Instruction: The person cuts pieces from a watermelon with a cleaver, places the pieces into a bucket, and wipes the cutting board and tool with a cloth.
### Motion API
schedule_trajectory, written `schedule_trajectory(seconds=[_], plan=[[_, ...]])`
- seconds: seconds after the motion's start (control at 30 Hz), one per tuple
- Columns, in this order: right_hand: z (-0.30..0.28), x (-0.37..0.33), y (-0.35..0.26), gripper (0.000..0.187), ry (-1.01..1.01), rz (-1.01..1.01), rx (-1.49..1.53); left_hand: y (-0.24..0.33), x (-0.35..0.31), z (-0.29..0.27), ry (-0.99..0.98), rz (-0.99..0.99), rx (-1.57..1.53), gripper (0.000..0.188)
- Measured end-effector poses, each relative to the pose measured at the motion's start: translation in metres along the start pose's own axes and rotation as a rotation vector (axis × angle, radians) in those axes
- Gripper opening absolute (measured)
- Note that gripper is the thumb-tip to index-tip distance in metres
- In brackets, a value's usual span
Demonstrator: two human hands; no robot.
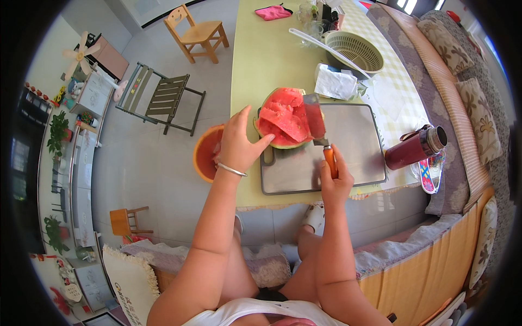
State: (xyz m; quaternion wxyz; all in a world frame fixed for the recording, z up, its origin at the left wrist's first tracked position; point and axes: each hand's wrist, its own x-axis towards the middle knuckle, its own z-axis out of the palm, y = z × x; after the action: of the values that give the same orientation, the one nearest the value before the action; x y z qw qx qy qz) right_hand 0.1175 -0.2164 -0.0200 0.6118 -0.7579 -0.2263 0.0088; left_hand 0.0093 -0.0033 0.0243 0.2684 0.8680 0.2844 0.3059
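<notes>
A cut watermelon [284, 117] with red flesh and green rind lies at the left end of a metal cutting board [348, 146] on a pale green table. My left hand [237, 144] rests against the melon's left side, thumb touching the rind. My right hand [333, 179] grips the orange handle of a knife [315, 119]. Its broad blade stands against the melon's right side, wet and red.
An orange bucket [206, 155] sits on the floor beside the table's left edge. Behind the board are a white cloth [336, 82], a green colander [356, 50] with a white ladle, and a dark red flask [413, 148] at the right. Chairs stand on the floor at the left.
</notes>
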Motion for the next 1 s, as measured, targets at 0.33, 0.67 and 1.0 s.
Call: schedule_trajectory(seconds=[0.33,0.67,1.0], plan=[[-0.003,0.016,-0.003,0.041,0.130,0.158,0.278,0.007,0.065,-0.004,-0.369,0.471,0.166,0.049],[-0.005,0.018,0.002,0.041,0.105,0.231,0.295,0.021,0.082,-0.010,-0.473,0.522,0.083,0.035],[-0.003,0.018,0.015,0.041,0.098,0.201,0.247,0.026,0.068,-0.004,-0.252,0.418,0.085,0.024]])
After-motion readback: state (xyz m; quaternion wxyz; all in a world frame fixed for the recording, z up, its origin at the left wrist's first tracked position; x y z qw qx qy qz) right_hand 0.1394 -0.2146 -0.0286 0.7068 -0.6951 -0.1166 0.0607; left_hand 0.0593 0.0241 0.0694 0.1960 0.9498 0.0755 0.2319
